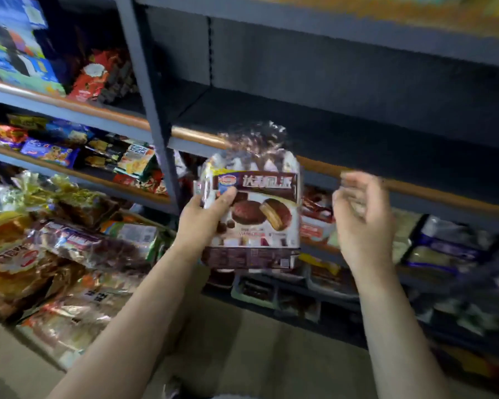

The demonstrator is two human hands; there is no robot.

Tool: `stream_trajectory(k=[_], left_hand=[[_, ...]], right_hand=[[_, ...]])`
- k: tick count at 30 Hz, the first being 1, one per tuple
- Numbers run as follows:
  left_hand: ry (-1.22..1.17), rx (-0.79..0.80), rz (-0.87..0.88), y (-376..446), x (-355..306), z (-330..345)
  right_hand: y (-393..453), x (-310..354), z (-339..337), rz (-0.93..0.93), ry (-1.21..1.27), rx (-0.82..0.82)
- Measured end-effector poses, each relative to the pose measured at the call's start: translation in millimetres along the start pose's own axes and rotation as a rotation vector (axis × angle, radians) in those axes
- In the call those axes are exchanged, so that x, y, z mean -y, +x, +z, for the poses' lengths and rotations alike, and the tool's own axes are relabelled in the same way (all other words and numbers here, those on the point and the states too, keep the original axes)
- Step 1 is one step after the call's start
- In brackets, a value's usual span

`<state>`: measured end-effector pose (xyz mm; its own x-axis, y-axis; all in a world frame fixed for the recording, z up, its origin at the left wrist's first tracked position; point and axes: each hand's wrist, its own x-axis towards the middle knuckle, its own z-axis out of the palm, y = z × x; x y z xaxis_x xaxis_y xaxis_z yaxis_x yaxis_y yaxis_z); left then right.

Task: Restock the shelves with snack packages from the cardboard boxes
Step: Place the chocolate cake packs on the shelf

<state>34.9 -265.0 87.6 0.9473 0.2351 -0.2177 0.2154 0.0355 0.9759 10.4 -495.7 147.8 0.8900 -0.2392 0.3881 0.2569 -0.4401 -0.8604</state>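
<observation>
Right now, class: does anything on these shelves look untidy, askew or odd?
Yes. The snack bags at lower left lie tilted and heaped over one another, not in rows, while the dark shelf behind the held chocolate pie bag stands bare. No spill or damage shows.

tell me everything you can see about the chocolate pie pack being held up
The chocolate pie pack is a glossy plastic bag, brown and white, printed with round chocolate-coated pies and white characters on a brown band. Its clear top is gathered and crinkled. It is held upright in front of the bare dark shelf, gripped at its left edge by the left hand. The right hand, blurred and open, is beside it, not touching.
</observation>
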Motion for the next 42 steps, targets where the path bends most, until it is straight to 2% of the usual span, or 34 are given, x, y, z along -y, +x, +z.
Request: stream_trajectory(k=[2,4,7,10,12,15,16,18,20,22,24,26,29,32,33,35,38,42], left_hand=[[-0.176,0.072,-0.049,-31.4,-4.8,57.5],[-0.249,0.175,-0.051,-63.4,-10.9,113.9],[-0.239,0.347,-0.069,-112.2,-20.6,190.6],[-0.230,0.457,-0.077,-148.1,-23.0,256.3],[-0.231,0.588,-0.074,-165.0,-23.6,297.0],[-0.125,0.751,-0.061,-182.9,-21.4,358.9],[-0.060,0.772,-0.032,-190.7,-20.4,380.1],[0.117,0.761,0.138,-200.2,-11.5,421.0],[0.163,0.783,0.278,-218.5,-7.2,454.9],[0.162,0.944,0.341,-242.6,-5.6,482.3],[0.144,1.136,0.335,-267.5,-6.6,508.6],[0.040,1.192,0.281,-273.6,-3.0,539.5],[-0.156,1.105,0.048,-262.6,-1.6,586.1],[-0.271,1.087,-0.124,-246.5,-0.1,632.9],[-0.290,1.110,-0.170,-243.7,-1.6,646.8],[-0.315,1.175,-0.248,-237.1,-5.6,674.7],[-0.325,1.244,-0.307,-227.7,-10.7,712.5],[-0.332,1.264,-0.376,-235.8,-12.7,754.1]], right_hand=[[-11.4,-27.9,-51.2,0.256,0.021,0.076],[-21.8,-56.2,-99.3,0.447,0.121,0.175],[-37.3,-83.4,-172.0,0.590,0.312,0.202],[-52.7,-88.5,-245.6,0.533,0.303,0.116],[-60.4,-92.5,-290.4,0.513,0.288,0.062],[-70.0,-107.2,-354.1,0.538,0.331,-0.087],[-74.2,-114.2,-373.8,0.544,0.345,-0.170],[-83.0,-123.7,-406.3,0.544,0.290,-0.356],[-89.8,-132.4,-430.6,0.522,0.184,-0.522],[-92.5,-141.0,-448.4,0.470,0.073,-0.636],[-89.4,-145.7,-459.8,0.404,-0.043,-0.641],[-85.7,-153.5,-468.5,0.322,-0.113,-0.548],[-78.9,-164.0,-480.9,0.191,-0.275,-0.441],[-62.5,-175.4,-505.7,0.083,-0.384,-0.421],[-55.7,-178.6,-517.5,0.065,-0.370,-0.445],[-43.1,-186.0,-546.0,0.064,-0.324,-0.609],[-31.7,-201.9,-593.1,0.194,-0.272,-0.849],[-32.7,-226.2,-642.1,0.369,-0.149,-0.926]])
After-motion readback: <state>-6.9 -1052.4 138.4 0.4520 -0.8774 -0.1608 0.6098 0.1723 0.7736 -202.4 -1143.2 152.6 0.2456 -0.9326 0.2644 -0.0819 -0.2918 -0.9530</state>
